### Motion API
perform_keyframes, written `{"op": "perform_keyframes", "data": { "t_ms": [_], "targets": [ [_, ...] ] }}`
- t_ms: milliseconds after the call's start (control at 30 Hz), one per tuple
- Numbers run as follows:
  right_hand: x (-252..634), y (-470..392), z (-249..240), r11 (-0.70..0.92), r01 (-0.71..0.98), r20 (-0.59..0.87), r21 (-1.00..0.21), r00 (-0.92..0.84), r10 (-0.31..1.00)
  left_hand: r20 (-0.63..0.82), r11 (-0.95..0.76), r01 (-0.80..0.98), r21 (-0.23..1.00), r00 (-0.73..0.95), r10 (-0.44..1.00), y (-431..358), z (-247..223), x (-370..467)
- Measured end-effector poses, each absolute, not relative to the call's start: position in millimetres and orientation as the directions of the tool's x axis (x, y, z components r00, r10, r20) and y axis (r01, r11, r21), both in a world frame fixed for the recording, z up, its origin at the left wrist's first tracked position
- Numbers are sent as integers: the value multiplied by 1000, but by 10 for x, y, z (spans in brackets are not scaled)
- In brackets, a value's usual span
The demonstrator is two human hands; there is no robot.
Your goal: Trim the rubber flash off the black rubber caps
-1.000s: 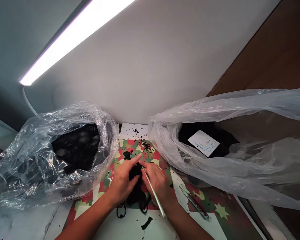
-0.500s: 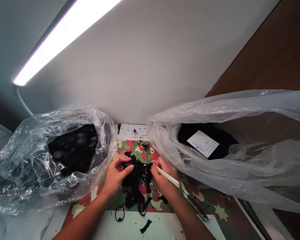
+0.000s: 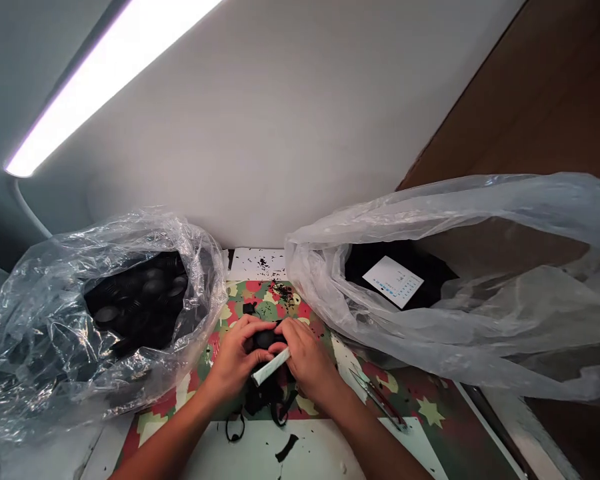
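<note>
Between my two hands, low in the middle of the view, is a small round black piece [image 3: 264, 339]. My left hand [image 3: 234, 357] grips it from the left with thumb and fingers. From the right, my right hand [image 3: 307, 357] has its fingers on the same piece and also holds a pale, flat-handled tool [image 3: 271, 367], which slants down to the left. The tool's far end is hidden by my fingers. Black scraps [image 3: 260, 398] lie just below my hands, with a thin black ring [image 3: 235, 427] beside them.
An open plastic bag [image 3: 205, 267] of black round pieces stands left. Another bag [image 3: 325, 300] at right holds black material and a white card [image 3: 394, 282]. Scissors [image 3: 380, 403] lie right of my right forearm. A lamp [image 3: 95, 80] hangs upper left.
My right hand has moved left to meet my left hand at the black piece. The pale tool has swung round and now points down to the left. The whole view has shifted slightly.
</note>
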State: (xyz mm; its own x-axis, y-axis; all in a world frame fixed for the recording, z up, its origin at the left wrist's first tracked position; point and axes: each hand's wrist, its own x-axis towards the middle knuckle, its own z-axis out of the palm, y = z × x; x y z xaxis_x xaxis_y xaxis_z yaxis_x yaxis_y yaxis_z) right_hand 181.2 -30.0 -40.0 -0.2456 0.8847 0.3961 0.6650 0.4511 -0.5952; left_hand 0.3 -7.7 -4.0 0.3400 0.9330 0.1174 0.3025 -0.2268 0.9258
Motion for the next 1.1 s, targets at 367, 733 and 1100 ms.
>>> {"op": "perform_keyframes", "data": {
  "t_ms": [367, 733, 1100],
  "targets": [
    [1812, -254, -453, 559, 659, 440, -504, -361, 822, 178, -515, 555, 654, 548, 817, 63, 59, -70],
    [1818, -225, -309, 611, 560, 428, -559, -436, 791, -12, -65, 201, 977, 358, 934, 78, 83, -48],
    [1710, -384, -279, 760, 606, 725, -235, -412, 553, -331, 405, -247, 880, 292, 898, 12, -104, 98]
  ]
}}
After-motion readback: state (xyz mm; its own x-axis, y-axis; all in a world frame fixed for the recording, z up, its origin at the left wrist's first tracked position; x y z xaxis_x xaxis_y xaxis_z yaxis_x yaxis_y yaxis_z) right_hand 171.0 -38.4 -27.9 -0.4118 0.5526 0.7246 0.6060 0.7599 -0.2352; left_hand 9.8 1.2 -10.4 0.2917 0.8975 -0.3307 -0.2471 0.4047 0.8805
